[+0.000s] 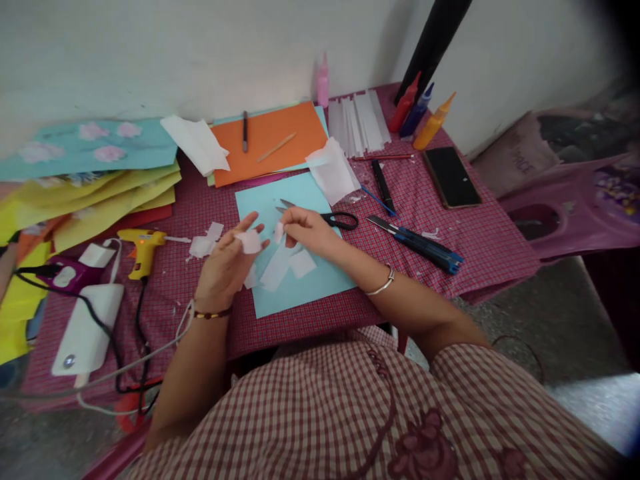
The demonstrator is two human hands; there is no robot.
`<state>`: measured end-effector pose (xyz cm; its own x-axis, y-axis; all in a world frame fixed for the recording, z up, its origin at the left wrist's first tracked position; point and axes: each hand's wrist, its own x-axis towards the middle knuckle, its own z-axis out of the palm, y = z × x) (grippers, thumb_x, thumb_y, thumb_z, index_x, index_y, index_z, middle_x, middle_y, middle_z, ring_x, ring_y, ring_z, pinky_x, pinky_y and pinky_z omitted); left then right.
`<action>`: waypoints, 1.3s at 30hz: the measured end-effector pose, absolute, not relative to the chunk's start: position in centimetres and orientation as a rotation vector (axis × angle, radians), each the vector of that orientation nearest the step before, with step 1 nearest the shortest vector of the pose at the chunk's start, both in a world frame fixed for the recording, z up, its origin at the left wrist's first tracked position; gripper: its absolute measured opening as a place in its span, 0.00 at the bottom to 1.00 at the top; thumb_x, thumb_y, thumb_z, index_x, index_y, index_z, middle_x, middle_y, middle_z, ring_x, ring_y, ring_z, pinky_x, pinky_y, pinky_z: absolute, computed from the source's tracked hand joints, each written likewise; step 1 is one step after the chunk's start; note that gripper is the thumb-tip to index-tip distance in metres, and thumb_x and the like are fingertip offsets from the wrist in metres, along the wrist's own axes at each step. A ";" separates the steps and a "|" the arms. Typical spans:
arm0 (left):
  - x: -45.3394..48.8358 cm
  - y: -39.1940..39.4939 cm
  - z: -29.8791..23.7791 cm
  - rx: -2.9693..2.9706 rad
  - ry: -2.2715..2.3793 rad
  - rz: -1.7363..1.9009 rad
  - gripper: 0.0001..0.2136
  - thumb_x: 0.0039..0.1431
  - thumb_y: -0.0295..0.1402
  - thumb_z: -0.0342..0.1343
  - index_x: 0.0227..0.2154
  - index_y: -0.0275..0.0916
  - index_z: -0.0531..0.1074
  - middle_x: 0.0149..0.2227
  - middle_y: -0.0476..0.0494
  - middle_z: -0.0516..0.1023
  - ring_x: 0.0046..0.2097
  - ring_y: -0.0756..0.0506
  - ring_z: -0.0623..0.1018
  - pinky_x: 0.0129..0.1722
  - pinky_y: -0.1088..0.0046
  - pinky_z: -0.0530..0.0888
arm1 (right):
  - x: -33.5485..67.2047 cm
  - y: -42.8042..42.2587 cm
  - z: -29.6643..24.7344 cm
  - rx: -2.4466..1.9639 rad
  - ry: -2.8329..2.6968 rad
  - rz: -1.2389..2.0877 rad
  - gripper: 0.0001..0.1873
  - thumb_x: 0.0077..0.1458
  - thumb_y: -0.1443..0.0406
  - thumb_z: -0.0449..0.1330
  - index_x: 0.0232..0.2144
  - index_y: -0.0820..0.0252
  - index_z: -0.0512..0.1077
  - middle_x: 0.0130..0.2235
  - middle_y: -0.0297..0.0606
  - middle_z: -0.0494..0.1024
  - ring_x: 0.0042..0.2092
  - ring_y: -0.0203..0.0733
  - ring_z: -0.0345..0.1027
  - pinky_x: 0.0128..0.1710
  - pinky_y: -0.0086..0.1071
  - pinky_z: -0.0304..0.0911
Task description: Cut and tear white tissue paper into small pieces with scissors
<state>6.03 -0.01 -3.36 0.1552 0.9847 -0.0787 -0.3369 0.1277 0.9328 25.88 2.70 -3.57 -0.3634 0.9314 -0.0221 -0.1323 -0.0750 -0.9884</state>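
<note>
My left hand (224, 263) is turned palm up, fingers partly spread, holding a small square of thin white paper (250, 241) at the fingers. Close beside it, my right hand (309, 230) pinches a smaller pale paper piece (279, 231) between thumb and fingertips. Below both hands is a light blue sheet (320, 283), with several cut white paper pieces (303, 264) on it. Scissors (343, 220) with black handles lie partly hidden behind my right hand, blade tips showing to its left. More white scraps (206, 241) lie left of the blue sheet.
At left are a yellow glue gun (143, 252), its cable, a white power bank (89, 330) and stacked coloured papers (100, 220). Right of the sheet lie a box cutter (415, 245), a black marker (383, 188) and a phone (453, 177). Paint bottles (420, 115) stand behind.
</note>
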 end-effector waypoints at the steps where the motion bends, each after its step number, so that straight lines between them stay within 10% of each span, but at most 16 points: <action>1: 6.3 -0.2 -3.5 1.003 0.912 1.125 0.09 0.47 0.39 0.67 0.29 0.42 0.76 0.59 0.43 0.71 0.52 0.40 0.76 0.47 0.62 0.76 | 25.7 2.4 -3.7 -0.920 -1.401 1.591 0.07 0.53 0.74 0.53 0.27 0.61 0.65 0.23 0.27 0.68 0.24 0.29 0.62 0.27 0.26 0.60; 9: 6.2 -0.3 -4.1 1.297 1.289 1.095 0.10 0.53 0.38 0.62 0.24 0.38 0.74 0.22 0.50 0.73 0.25 0.51 0.72 0.28 0.76 0.70 | 24.9 1.3 -4.4 -0.870 -1.602 1.606 0.02 0.53 0.71 0.55 0.29 0.61 0.66 0.28 0.31 0.72 0.28 0.32 0.66 0.30 0.28 0.66; 16: 0.1 -0.6 -1.7 1.478 1.910 1.260 0.12 0.55 0.42 0.54 0.30 0.38 0.73 0.27 0.47 0.76 0.29 0.47 0.77 0.32 0.68 0.75 | 26.7 3.5 -4.5 -0.954 -1.458 1.515 0.03 0.55 0.71 0.55 0.32 0.61 0.68 0.28 0.31 0.75 0.25 0.28 0.65 0.28 0.25 0.65; 22: -0.5 -2.5 1.1 2.114 2.099 0.800 0.15 0.52 0.37 0.60 0.44 0.41 0.74 0.52 0.36 0.75 0.60 0.27 0.67 0.54 0.43 0.65 | 28.3 5.8 -4.6 -1.065 -1.239 1.408 0.06 0.59 0.73 0.52 0.31 0.62 0.66 0.26 0.29 0.72 0.22 0.26 0.62 0.23 0.21 0.60; 31: 12.7 -5.1 -3.3 2.814 1.189 0.120 0.08 0.60 0.28 0.50 0.39 0.36 0.73 0.40 0.35 0.77 0.42 0.37 0.75 0.42 0.58 0.73 | 28.3 5.6 -3.5 -1.108 -1.237 1.437 0.09 0.60 0.76 0.51 0.31 0.63 0.65 0.24 0.28 0.70 0.22 0.26 0.61 0.23 0.19 0.59; 39: 11.2 -1.8 -3.9 2.295 1.412 0.533 0.04 0.53 0.26 0.54 0.26 0.40 0.69 0.26 0.47 0.74 0.29 0.46 0.73 0.31 0.69 0.68 | 27.8 5.8 -4.4 -1.020 -1.362 1.458 0.09 0.58 0.78 0.51 0.30 0.64 0.66 0.24 0.29 0.70 0.23 0.27 0.61 0.22 0.20 0.59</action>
